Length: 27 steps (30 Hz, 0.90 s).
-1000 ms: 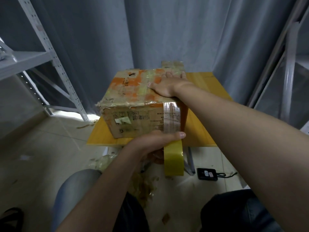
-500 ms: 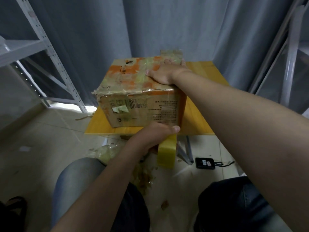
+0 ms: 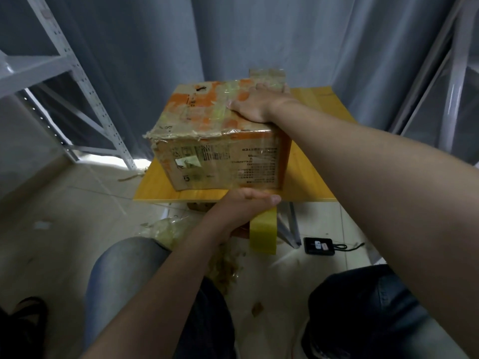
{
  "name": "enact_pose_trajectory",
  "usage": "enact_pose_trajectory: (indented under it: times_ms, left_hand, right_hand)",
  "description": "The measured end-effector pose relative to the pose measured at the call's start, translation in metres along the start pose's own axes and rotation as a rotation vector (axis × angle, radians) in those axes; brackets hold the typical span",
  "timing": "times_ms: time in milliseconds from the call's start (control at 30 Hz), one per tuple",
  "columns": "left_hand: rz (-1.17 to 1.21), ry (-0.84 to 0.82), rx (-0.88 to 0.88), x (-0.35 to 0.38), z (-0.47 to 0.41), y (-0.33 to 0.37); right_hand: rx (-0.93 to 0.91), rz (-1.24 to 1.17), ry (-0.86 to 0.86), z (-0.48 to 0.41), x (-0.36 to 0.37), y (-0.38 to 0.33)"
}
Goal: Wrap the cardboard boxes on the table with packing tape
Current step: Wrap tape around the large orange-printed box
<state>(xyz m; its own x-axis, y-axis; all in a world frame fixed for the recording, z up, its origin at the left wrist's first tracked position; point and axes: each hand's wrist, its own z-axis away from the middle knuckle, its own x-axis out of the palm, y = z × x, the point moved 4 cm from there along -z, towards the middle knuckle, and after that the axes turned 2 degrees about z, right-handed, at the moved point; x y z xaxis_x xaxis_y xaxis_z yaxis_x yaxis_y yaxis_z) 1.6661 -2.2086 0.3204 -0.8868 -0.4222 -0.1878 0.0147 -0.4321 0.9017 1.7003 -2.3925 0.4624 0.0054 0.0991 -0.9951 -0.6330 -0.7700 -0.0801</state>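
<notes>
A worn cardboard box (image 3: 207, 151) with orange print and old tape stands on a small yellow wooden table (image 3: 308, 182). My right hand (image 3: 255, 106) lies flat on the box's top right part, fingers spread. Below the table's front edge, my left hand (image 3: 241, 211) grips a roll of yellowish packing tape (image 3: 263, 233). A clear strip of tape runs up from the roll over the right part of the box's front face. A second taped box (image 3: 267, 75) shows behind the first, mostly hidden.
Grey metal shelving (image 3: 77, 81) stands to the left and another rack (image 3: 451, 81) to the right, with grey curtains behind. A black device with a cable (image 3: 320, 246) and crumpled tape scraps (image 3: 166, 229) lie on the tiled floor. My knees fill the bottom of the view.
My left hand has drawn the tape roll down the box's front face to below the table edge. The right hand has stayed pressed on the box top.
</notes>
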Motion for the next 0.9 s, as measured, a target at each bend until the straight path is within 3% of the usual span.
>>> enact_pose_trajectory:
  times_ms: [200,333,400,500,633,833,900]
  left_hand:
    - [0.008,-0.086,-0.123,0.003,-0.003,-0.002]
    - [-0.013,-0.047,-0.091,0.006,-0.002,-0.004]
    - [-0.044,-0.032,-0.059,0.007,0.000,-0.007]
    - [-0.101,0.013,0.043,0.008,0.005,-0.010]
    - [-0.133,0.112,0.074,0.008,0.009,-0.012]
    - [-0.097,0.156,0.023,0.001,0.015,-0.016]
    - [-0.073,0.270,0.036,-0.015,0.021,-0.015]
  right_hand:
    - [0.005,-0.024,0.006,-0.001,0.000,0.000]
    - [0.013,-0.078,0.042,-0.004,0.001,0.001]
    - [-0.005,-0.215,0.133,-0.004,-0.001,0.003]
    - [0.007,-0.568,0.400,0.003,-0.017,0.013]
    - [0.125,-1.006,0.709,0.023,-0.025,0.042]
    - [0.329,-1.285,0.750,0.062,0.025,0.074]
    - [0.365,-1.299,0.705,0.078,0.045,0.078]
